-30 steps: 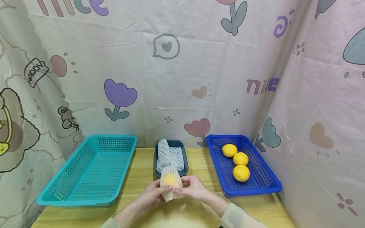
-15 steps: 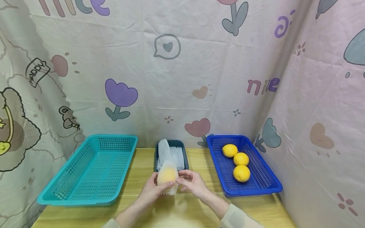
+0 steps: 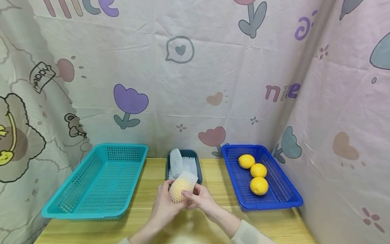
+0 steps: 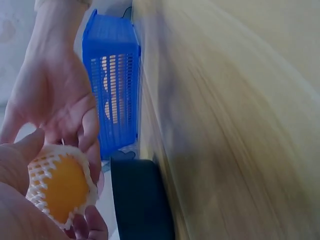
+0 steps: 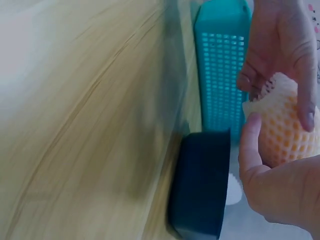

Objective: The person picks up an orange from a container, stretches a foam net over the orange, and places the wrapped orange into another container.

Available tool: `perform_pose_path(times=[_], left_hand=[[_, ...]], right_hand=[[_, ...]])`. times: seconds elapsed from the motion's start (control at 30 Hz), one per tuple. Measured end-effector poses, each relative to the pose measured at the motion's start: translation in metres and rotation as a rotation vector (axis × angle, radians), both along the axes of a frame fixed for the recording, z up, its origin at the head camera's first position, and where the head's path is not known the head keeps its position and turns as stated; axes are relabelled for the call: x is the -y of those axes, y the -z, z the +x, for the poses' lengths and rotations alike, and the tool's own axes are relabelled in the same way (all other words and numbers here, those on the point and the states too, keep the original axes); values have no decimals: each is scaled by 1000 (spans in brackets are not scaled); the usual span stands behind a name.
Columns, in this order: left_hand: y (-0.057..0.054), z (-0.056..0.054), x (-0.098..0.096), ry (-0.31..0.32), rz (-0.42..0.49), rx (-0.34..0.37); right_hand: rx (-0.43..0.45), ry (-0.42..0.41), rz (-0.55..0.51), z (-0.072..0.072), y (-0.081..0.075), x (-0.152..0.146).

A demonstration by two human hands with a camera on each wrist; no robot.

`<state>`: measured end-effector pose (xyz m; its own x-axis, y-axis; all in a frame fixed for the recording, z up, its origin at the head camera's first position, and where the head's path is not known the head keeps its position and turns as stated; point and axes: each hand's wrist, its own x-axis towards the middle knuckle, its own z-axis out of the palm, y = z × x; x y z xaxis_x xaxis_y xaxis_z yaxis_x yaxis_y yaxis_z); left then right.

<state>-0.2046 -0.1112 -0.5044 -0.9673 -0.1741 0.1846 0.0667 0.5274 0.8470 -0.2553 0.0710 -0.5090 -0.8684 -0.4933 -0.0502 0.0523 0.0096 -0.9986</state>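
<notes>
A lemon (image 4: pixel 67 187) sits inside a white foam net sleeve (image 3: pixel 180 190), its yellow showing through the mesh and bare at one end in the left wrist view. My left hand (image 3: pixel 164 205) holds the sleeved lemon from the left, fingers curled round it. From the right, my right hand (image 3: pixel 204 200) grips it too, thumb on the near side of the mesh. The far end of the sleeve sticks out past the fruit, up and to the right. Just behind stands a small dark teal basket (image 3: pixel 199 171) with more foam net sleeves (image 3: pixel 176 162), partly hidden by the held one.
A blue basket (image 3: pixel 284 203) on the right contains three lemons (image 3: pixel 259 186). On the left stands a large turquoise basket (image 3: pixel 100 183), with nothing seen in it. All stand on a wooden table (image 3: pixel 152 169) before a patterned cloth (image 3: pixel 179 84).
The sleeved lemon has risen slightly from its place a second ago, and its far end now tilts right. My left hand wraps further round it; my right hand has shifted its grip.
</notes>
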Motion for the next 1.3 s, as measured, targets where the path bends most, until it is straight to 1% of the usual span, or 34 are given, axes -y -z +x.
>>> perform_pose_path(times=[0.1, 0.17, 0.23, 0.37, 0.47, 0.53, 0.6, 0.67, 0.83, 1.03, 1.13, 1.3], left_hand=[[0, 5, -4, 15, -14, -26], [-1, 7, -5, 26, -13, -23], [-3, 9, -6, 39, 2, -14], [-8, 9, -4, 75, 52, 0], [-11, 6, -1, 129, 99, 2], [-13, 3, 2, 161, 125, 18], [-15, 0, 4, 180, 153, 40], [-17, -1, 7, 183, 177, 65], [-24, -2, 17, 171, 265, 94], [-33, -3, 31, 167, 373, 114], [-35, -2, 36, 162, 389, 125], [-39, -3, 41, 175, 408, 153]], right_hand=[[11, 43, -6, 2, -2, 5], [19, 70, -16, 3, -3, 7], [36, 80, -32, 3, -2, 7], [70, 56, -71, 2, -1, 5], [74, 28, -83, 2, -2, 6], [71, 13, -85, 2, -3, 8], [67, 1, -81, 3, -5, 10], [67, -11, -84, 3, -8, 13], [83, -30, -107, 3, -12, 18], [60, -56, -133, 3, -17, 21], [47, -67, -134, 2, -18, 21], [53, -68, -125, 1, -20, 21]])
